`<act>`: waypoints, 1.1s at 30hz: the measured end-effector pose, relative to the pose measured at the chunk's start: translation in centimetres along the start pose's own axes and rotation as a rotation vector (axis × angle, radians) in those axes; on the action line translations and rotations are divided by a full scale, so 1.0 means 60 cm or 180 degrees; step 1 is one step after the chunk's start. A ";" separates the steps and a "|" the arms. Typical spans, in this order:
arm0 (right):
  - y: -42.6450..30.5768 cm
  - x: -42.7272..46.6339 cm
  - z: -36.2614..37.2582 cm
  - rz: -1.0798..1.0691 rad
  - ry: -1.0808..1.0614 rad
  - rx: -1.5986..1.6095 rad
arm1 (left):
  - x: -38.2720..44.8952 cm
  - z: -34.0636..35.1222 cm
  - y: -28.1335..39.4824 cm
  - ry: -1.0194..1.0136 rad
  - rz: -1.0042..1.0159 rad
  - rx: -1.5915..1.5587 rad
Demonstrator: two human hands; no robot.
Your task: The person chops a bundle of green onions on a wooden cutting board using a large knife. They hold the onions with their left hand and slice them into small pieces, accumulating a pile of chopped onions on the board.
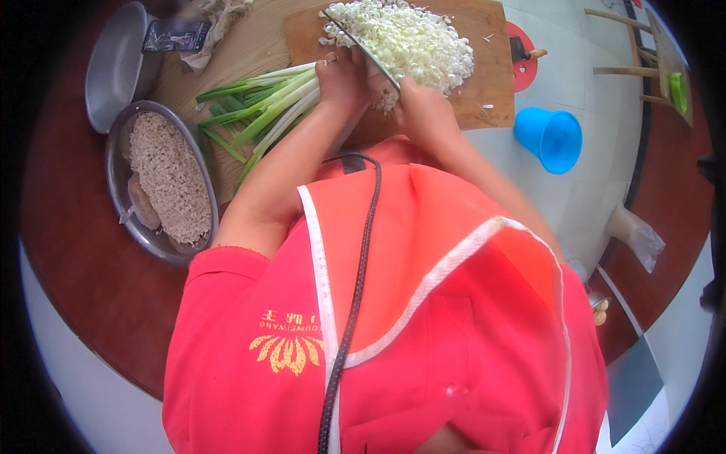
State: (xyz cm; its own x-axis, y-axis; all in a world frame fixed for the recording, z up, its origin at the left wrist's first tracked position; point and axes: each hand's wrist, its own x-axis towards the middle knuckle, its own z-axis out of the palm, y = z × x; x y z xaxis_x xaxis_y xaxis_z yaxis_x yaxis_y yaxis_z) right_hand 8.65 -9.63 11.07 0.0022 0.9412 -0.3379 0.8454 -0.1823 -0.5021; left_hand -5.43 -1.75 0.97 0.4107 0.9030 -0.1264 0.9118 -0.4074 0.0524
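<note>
My left hand [343, 79] presses on a bunch of scallions [278, 105], whose green ends fan out to the left beneath my forearm. My right hand [425, 110] grips a kitchen knife [363, 50]; its handle is hidden in my fist. The blade slants from that fist to the upper left, close beside the left fingers. A large heap of chopped white scallion [408, 45] lies beyond the blade on a wooden cutting board [488, 116]. The cut ends at the left fingers are partly hidden.
At left, an oval metal basin [212, 187] holds a pale chopped food [167, 170] and a plastic bag. Behind it stand a grey basin [110, 68] and a phone [174, 36]. Right of the board are a blue plastic bucket [561, 139], a red stool [526, 76] and a green pepper [678, 92].
</note>
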 end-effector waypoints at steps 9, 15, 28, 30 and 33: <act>0.021 -0.034 -0.005 0.0023 -0.0181 0.0049 | -0.008 -0.012 -0.002 -0.0128 0.0017 -0.0051; 0.052 0.032 0.079 -0.0101 0.0228 0.0036 | -0.006 -0.006 -0.011 0.0276 0.0222 -0.0046; 0.007 -0.058 -0.067 0.0019 -0.0110 0.0107 | -0.006 -0.003 -0.008 0.0045 0.0079 -0.0159; 0.007 -0.066 -0.069 0.0036 -0.0119 0.0111 | -0.007 -0.007 -0.007 0.0025 0.0057 -0.0193; 0.006 -0.073 -0.074 0.0025 -0.0071 0.0111 | -0.007 -0.002 -0.011 0.0201 0.0179 -0.0276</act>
State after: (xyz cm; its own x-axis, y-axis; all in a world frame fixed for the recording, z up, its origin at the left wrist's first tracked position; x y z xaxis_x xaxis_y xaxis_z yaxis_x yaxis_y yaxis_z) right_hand 11.34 -12.58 15.91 -0.0033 0.9332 -0.3594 0.8263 -0.1999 -0.5266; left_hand -6.21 -1.84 1.10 0.4583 0.8869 -0.0584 0.8831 -0.4468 0.1434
